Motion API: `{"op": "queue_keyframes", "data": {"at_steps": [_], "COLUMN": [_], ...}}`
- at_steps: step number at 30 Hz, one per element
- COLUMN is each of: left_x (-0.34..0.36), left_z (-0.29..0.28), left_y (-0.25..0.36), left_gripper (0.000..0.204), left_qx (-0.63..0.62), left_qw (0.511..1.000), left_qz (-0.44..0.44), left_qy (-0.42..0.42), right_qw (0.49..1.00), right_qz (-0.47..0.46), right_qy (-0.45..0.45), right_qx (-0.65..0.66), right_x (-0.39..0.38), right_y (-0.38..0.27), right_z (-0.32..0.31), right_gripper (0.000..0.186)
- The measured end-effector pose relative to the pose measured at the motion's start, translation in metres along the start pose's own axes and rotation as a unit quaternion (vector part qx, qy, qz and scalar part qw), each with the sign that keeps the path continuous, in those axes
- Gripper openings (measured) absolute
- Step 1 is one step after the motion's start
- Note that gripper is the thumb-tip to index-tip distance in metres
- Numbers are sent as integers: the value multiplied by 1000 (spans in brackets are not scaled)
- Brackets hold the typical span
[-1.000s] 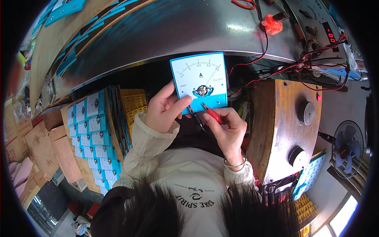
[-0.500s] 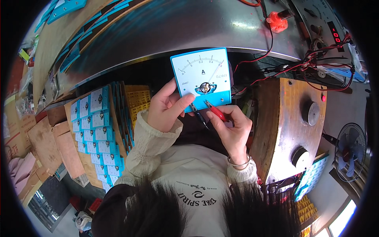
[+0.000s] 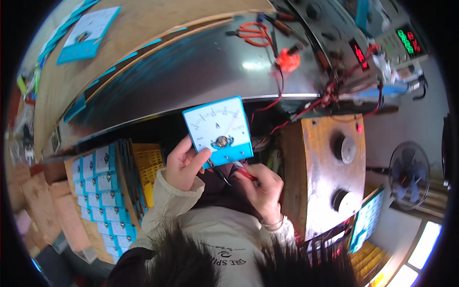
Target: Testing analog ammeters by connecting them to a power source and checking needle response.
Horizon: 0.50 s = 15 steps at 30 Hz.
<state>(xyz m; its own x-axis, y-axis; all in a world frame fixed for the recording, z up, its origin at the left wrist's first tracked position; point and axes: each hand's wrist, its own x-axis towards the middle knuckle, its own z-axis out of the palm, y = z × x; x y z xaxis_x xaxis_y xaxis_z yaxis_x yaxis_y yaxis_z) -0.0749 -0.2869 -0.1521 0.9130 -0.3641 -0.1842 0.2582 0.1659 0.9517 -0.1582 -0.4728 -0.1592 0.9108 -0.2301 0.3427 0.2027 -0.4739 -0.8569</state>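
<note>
A blue-and-white panel ammeter (image 3: 224, 115) is tilted toward me in my left hand (image 3: 182, 167), whose thumb presses its lower left corner and whose fingers go behind it. A black crocodile clip (image 3: 218, 172) hangs at the meter's lower edge beside that thumb; its bite is partly hidden. My right hand (image 3: 265, 189) grips a red crocodile clip (image 3: 247, 175) just below the lower edge. The red clip looks apart from the terminals, though blur makes its tip hard to read. The needle is too smeared to read well.
A metal bench (image 3: 205, 62) lies ahead, with a board bearing another meter (image 3: 86, 33), orange-handled pliers (image 3: 253, 36) and tangled red leads (image 3: 330, 93). Rows of meters (image 3: 103, 186) stand left. At right are a wooden box (image 3: 325, 177) with two round metal knobs and a fan (image 3: 410, 177).
My view has shifted, so the meter appears lower and further left. The red clip has come away from the meter's lower terminal, in my right hand. My left hand keeps its hold.
</note>
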Motion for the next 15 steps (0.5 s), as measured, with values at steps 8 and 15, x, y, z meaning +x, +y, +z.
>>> {"op": "queue_keyframes", "data": {"at_steps": [8,15], "left_x": [-27,-153], "left_z": [-15,-236], "left_y": [8,18], "left_gripper": [33,29], "left_qx": [1,195], "left_qw": [994,780], "left_qz": [26,122], "left_qy": [105,582], "right_qw": [990,973], "right_qz": [127,149], "right_qy": [-52,-172], "right_qx": [-10,22], "right_x": [-9,-22], "right_y": [-50,-16], "right_z": [64,79], "right_gripper": [28,19]}}
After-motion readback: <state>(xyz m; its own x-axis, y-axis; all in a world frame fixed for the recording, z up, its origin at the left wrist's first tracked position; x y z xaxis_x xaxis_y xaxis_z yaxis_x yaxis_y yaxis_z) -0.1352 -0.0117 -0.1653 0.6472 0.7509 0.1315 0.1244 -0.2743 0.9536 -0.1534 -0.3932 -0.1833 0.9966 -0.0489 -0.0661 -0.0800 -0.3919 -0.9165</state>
